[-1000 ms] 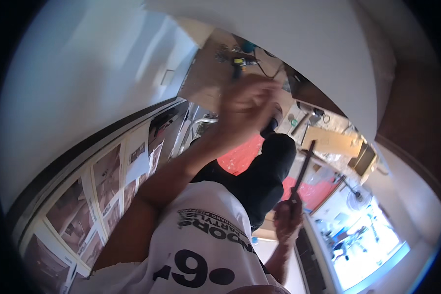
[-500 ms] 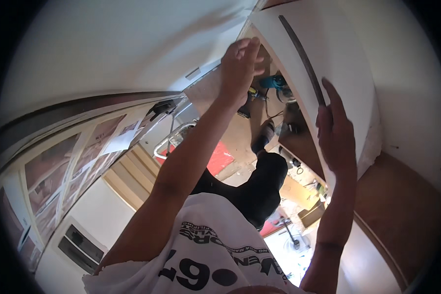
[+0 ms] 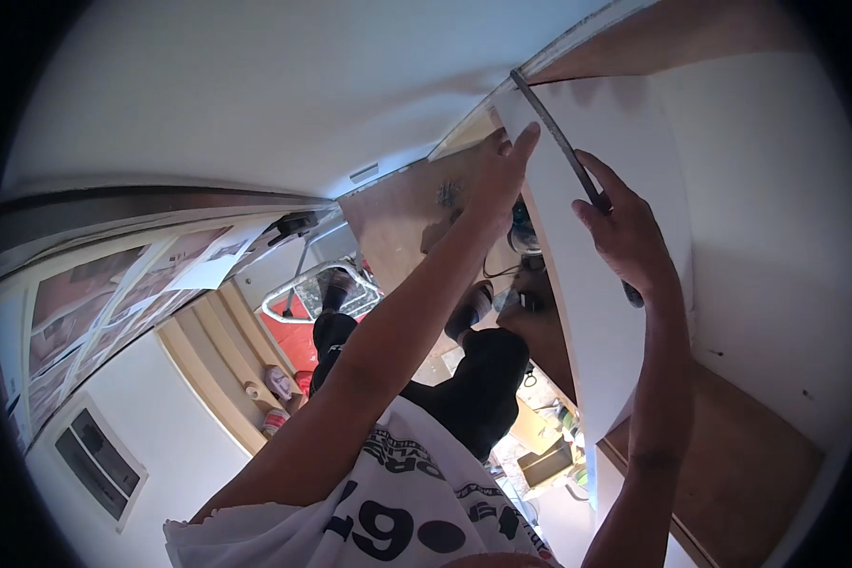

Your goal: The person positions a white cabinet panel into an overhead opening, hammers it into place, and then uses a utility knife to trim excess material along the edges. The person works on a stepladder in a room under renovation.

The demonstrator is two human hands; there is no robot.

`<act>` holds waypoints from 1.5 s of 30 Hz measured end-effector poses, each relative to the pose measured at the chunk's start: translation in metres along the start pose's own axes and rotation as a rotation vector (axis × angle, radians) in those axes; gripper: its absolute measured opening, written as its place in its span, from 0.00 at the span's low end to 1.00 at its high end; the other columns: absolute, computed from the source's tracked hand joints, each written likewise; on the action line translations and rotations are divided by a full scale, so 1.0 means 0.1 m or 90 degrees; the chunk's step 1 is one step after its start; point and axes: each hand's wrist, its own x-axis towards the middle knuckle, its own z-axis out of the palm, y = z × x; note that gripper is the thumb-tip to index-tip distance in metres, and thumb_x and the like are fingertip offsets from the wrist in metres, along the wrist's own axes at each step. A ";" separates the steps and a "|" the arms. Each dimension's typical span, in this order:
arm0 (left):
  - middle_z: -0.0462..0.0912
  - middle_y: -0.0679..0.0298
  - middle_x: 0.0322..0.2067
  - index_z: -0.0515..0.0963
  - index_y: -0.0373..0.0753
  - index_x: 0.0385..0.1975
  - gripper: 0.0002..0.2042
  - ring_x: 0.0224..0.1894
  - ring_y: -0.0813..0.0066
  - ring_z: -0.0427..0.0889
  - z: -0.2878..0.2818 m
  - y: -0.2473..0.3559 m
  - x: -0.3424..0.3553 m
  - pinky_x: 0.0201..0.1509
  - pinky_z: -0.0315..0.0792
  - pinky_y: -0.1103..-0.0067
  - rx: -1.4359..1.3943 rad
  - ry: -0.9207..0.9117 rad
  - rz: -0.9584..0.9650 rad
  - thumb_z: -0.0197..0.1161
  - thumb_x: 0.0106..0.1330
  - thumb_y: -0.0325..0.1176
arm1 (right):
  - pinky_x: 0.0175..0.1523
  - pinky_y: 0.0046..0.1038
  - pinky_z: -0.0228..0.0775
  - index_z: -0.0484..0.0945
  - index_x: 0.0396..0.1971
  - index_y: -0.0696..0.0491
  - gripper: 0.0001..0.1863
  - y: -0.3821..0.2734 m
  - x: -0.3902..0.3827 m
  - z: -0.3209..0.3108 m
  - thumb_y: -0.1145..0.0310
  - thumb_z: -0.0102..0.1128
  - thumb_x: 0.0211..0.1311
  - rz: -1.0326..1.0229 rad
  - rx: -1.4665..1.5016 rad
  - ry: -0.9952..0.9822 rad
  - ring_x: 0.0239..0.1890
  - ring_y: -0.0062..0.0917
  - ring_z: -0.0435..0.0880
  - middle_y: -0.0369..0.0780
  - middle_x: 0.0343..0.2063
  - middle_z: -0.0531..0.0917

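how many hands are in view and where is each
2. The left hand is up near the far end of the long dark bar; the right hand grips that bar nearer its other end. Both hands show, though some fingers are hidden.

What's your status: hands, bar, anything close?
Right hand gripping long dark bar. Left hand beside it, apparently not holding it. Bar tip near edge of white wall, contact unclear.
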 end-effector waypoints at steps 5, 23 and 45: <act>0.79 0.51 0.49 0.70 0.28 0.56 0.34 0.51 0.66 0.78 0.10 0.04 0.05 0.54 0.73 0.73 0.015 0.124 0.064 0.72 0.60 0.49 | 0.47 0.45 0.73 0.65 0.66 0.47 0.25 -0.09 0.06 -0.05 0.69 0.51 0.69 0.016 -0.060 -0.001 0.35 0.45 0.85 0.52 0.31 0.84; 0.82 0.56 0.42 0.74 0.33 0.51 0.29 0.44 0.65 0.81 0.23 0.13 0.13 0.45 0.76 0.66 -0.154 0.059 -0.077 0.78 0.54 0.42 | 0.42 0.42 0.80 0.65 0.66 0.51 0.31 -0.26 0.11 -0.14 0.80 0.50 0.60 -0.128 -0.408 0.041 0.34 0.42 0.86 0.50 0.29 0.84; 0.80 0.66 0.44 0.65 0.38 0.63 0.29 0.42 0.77 0.78 -0.07 0.02 0.04 0.50 0.70 0.74 -0.162 0.046 -0.029 0.61 0.69 0.48 | 0.46 0.44 0.78 0.74 0.60 0.52 0.23 -0.43 0.00 -0.50 0.78 0.47 0.64 -0.158 -0.340 0.042 0.37 0.44 0.86 0.54 0.33 0.84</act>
